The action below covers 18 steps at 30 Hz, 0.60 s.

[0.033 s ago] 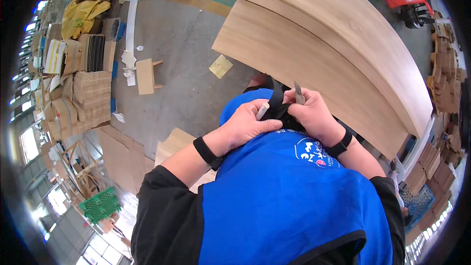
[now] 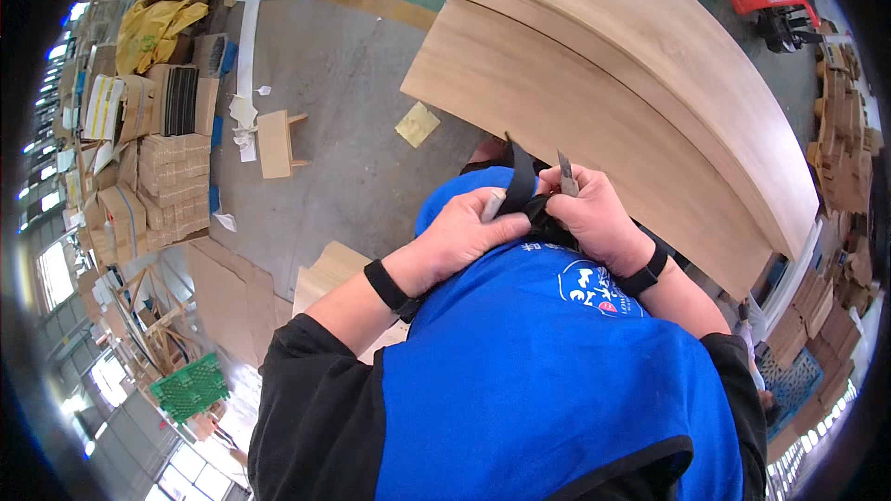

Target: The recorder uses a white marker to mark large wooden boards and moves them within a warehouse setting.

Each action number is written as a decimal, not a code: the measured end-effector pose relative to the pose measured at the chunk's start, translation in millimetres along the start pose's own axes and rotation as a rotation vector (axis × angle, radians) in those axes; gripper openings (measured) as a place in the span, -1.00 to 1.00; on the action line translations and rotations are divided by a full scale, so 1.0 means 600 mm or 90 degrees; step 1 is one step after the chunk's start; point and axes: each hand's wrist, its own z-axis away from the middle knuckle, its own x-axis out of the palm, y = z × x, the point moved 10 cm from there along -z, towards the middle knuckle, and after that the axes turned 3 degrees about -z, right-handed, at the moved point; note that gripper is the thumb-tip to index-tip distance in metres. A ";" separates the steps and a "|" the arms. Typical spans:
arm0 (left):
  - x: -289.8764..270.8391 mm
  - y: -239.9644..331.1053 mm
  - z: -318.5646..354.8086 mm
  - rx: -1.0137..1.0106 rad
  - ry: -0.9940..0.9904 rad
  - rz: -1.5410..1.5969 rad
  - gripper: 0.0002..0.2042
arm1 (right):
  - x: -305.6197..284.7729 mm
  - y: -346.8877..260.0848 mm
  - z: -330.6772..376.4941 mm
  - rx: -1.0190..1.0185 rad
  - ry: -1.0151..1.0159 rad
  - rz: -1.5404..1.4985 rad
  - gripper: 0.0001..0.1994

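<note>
At the centre of the frame, the left hand [image 2: 461, 230] and the right hand [image 2: 592, 216] met against the front of the blue vest [image 2: 548, 380], both with fingers closed on a black strap [image 2: 520, 184] that rose between them. The left hand also pinched a small grey piece [image 2: 492, 205], and a narrow grey blade-like tool [image 2: 567, 173] stood up from the closed right fingers. A stack of pale wooden boards [image 2: 631, 83] lay just beyond the hands at upper right, with a small wooden stool [image 2: 275, 143] on the concrete floor [image 2: 343, 83] at upper left.
</note>
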 end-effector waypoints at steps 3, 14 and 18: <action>-0.026 -0.020 -0.001 -0.027 0.069 0.184 -0.78 | -0.004 -0.003 0.001 0.029 0.013 0.018 -0.78; -0.075 -0.015 0.015 0.011 0.242 0.149 -0.87 | -0.007 0.009 -0.005 0.095 -0.027 0.009 -0.80; -0.097 -0.003 0.024 0.046 0.293 0.133 -0.86 | 0.003 -0.002 -0.008 0.020 -0.031 0.106 -0.82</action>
